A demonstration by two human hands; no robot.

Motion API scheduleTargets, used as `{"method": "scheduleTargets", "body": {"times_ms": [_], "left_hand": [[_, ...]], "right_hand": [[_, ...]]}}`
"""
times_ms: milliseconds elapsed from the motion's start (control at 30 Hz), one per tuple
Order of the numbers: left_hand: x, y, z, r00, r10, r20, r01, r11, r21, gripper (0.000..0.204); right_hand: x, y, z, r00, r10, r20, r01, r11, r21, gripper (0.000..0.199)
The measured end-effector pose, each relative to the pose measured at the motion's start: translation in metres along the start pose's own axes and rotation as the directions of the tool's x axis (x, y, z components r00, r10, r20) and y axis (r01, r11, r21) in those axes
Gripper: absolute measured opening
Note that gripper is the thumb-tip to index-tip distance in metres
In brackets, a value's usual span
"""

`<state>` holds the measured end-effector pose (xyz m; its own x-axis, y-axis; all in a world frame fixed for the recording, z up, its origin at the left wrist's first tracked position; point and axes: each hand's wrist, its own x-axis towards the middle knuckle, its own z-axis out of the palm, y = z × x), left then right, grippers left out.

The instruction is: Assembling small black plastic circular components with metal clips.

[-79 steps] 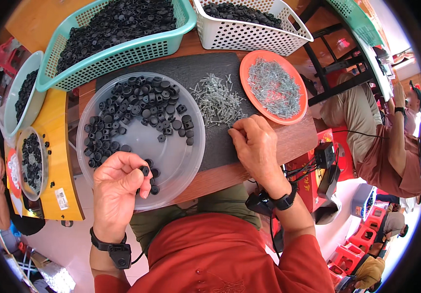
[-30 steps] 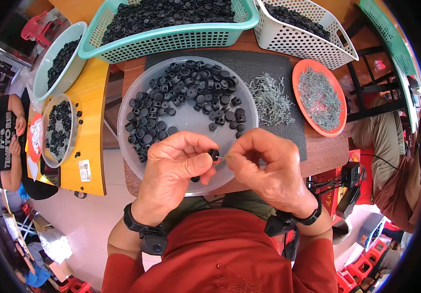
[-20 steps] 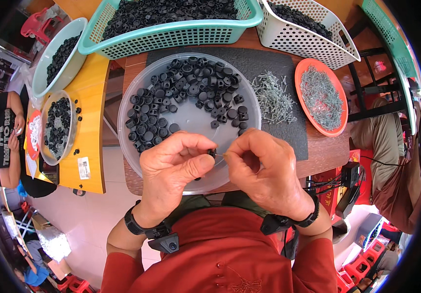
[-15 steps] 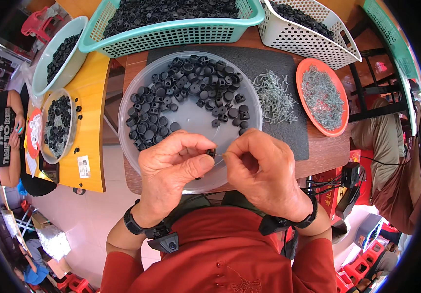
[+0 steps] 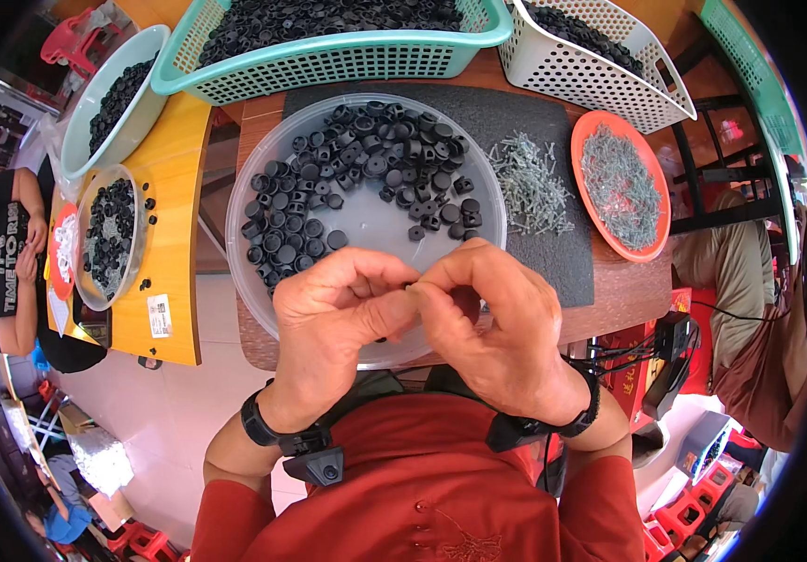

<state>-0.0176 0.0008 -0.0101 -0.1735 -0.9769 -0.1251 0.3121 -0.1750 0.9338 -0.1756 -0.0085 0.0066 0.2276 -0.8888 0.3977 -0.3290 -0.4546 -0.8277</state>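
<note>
Over the near rim of a round clear tub (image 5: 375, 229), my two hands meet fingertip to fingertip. My left hand (image 5: 328, 309) pinches a small black plastic part (image 5: 410, 284), now mostly covered by the fingers. My right hand (image 5: 511, 323) is closed in a pinch against it, on a thin metal screw whose shaft showed a moment ago and is now hidden. Many black plastic caps (image 5: 296, 229) lie in the tub, heaped toward its far and left sides. To the tub's right, a pile of silvery screws (image 5: 528, 183) rests on a dark mat (image 5: 553, 272).
An orange plate (image 5: 642, 253) of screws stands at the right. Behind the tub are a teal basket (image 5: 347, 70) and a white basket (image 5: 572, 89), both holding black parts. Another person's hands (image 5: 30, 253) are at the left, beyond a yellow table (image 5: 174, 215).
My right hand has moved left, so its fingertips now touch those of my left hand. The screw's visible shaft between them has disappeared from sight.
</note>
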Motion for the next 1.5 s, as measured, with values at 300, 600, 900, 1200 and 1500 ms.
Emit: {"method": "scheduleTargets", "body": {"times_ms": [300,600,900,1200,1500], "left_hand": [[0.001,0.001,-0.005,1.0,0.008,-0.027,-0.011,0.994,-0.107,0.02],[-0.001,0.001,-0.004,0.998,0.027,-0.056,-0.03,0.997,-0.065,0.021],[0.0,0.001,-0.004,0.999,-0.004,-0.048,-0.001,0.994,-0.105,0.021],[-0.001,-0.002,-0.005,0.999,0.008,-0.049,-0.011,0.997,-0.071,0.019],[0.001,-0.005,-0.002,0.997,0.042,-0.064,-0.044,0.998,-0.035,0.016]], "right_hand": [[0.0,0.0,-0.003,0.996,0.093,0.0,-0.093,0.986,0.136,0.019],[0.004,-0.004,-0.003,1.0,0.017,-0.015,-0.017,1.0,0.011,0.017],[0.003,0.002,0.0,0.998,-0.04,-0.047,0.037,0.997,-0.061,0.02],[0.001,0.004,0.002,0.995,-0.081,-0.052,0.078,0.995,-0.062,0.022],[0.002,0.006,0.011,0.98,-0.176,-0.088,0.171,0.983,-0.066,0.025]]}}
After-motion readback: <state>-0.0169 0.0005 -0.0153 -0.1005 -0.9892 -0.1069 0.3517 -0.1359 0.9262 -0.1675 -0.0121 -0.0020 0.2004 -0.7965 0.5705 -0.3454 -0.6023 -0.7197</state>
